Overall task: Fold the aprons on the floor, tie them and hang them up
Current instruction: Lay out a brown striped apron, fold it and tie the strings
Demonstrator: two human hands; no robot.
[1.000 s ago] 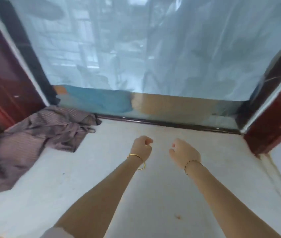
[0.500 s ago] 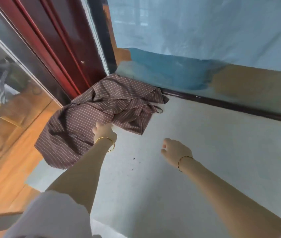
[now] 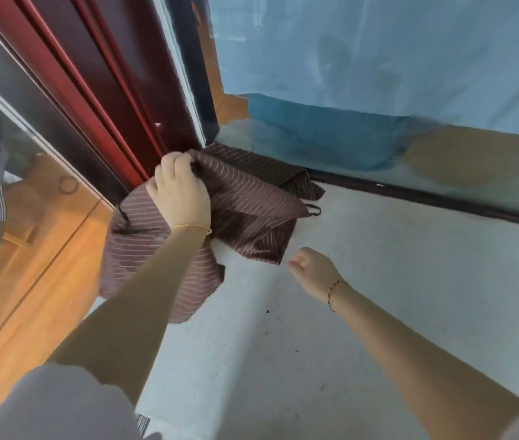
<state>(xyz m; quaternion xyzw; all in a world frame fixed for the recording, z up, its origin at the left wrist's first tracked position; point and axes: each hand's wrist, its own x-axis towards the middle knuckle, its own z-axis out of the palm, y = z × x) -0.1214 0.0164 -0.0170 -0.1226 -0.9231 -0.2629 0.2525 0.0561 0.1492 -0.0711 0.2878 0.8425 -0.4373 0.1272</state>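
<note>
firmly, left grip clutches the striped apron bunched under it; right grip curls empty nearby.

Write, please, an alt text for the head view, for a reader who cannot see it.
The left hand grips a crumpled brown striped apron on a pale floor, in the corner by a red door frame. The right hand hovers beside it, fingers curled, holding nothing.
</note>
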